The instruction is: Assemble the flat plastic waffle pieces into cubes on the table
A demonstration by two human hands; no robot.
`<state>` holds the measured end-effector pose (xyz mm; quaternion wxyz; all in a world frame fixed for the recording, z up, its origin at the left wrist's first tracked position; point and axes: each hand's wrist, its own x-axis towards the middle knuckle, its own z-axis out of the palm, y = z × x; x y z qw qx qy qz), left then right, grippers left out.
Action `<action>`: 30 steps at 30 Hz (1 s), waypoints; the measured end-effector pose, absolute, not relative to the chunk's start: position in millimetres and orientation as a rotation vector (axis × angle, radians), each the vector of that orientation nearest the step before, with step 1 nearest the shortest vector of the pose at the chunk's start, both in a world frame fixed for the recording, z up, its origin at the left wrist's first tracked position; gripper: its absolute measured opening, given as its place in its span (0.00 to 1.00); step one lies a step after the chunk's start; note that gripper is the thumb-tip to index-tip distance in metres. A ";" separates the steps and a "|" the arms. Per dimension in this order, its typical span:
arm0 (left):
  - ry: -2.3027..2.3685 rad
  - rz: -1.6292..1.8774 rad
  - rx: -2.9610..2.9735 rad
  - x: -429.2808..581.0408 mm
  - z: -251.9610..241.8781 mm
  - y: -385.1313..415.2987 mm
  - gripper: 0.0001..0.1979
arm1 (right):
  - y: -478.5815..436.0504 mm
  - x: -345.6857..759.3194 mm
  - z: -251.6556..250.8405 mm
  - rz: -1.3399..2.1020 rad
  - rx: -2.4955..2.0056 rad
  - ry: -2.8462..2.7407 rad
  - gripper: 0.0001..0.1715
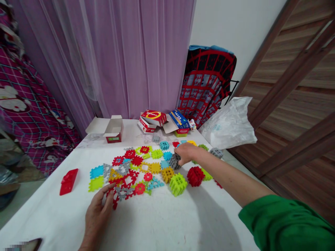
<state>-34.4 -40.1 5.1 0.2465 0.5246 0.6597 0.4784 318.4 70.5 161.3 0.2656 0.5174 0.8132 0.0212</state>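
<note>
My right hand (pixel 186 153) reaches over the far middle of the pile, its fingers closed on a grey cube (pixel 175 162) built of notched plastic pieces. The hand partly covers the cube. At the near left edge of the pile, my left hand (pixel 98 209) has its thumb and fingertips bent around the edge of a red notched building piece (pixel 115 201). Close to the right hand stand a lime-green cube (pixel 178 184), a red cube (pixel 195 176) and a yellow cube (pixel 167 174). Flat pieces lie between the hands, including a yellow square (pixel 156 168) and a red round one (pixel 140 189).
An open white box (pixel 114 129), a red box (pixel 154 118) and a blue box (pixel 179 119) line the back of the white table (pixel 157 223). A white plastic bag (pixel 227 125) stands at the right. A red plastic object (pixel 68 182) lies at the left.
</note>
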 end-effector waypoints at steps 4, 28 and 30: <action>1.820 1.305 1.419 -34.7 5.5 -40.8 0.23 | 71.1 318.0 158.6 0.051 1.387 2.194 0.30; 1.829 1.284 1.475 -34.2 9.8 -37.9 0.21 | 27.9 342.7 172.4 0.000 1.603 2.340 0.21; 1.837 1.284 1.482 -34.4 8.4 -37.1 0.21 | 15.9 334.6 159.6 -0.037 1.558 2.384 0.23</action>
